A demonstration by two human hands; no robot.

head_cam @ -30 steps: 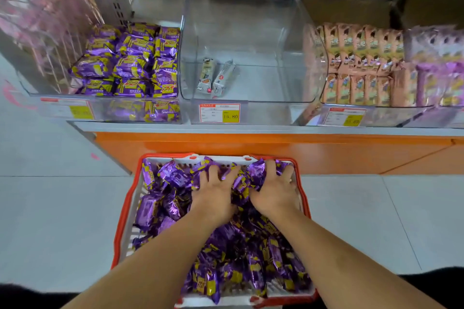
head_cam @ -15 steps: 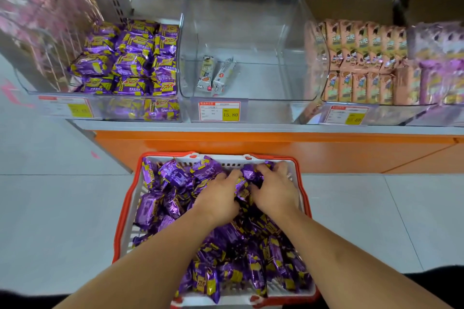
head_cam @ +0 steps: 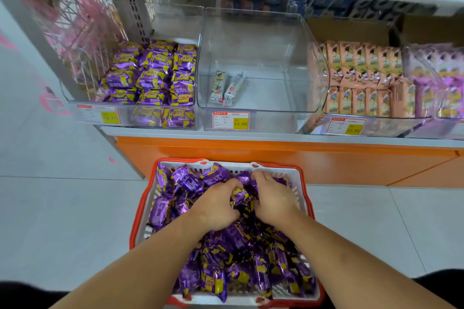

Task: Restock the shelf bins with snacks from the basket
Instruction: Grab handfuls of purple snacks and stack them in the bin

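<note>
Both hands curl into basket: left hand & right hand bunch purple snacks btwn them, prob to lift more per trip.

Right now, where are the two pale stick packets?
In the head view, the two pale stick packets lie side by side at the left of the middle clear bin, right of the bin of purple snacks.
</note>
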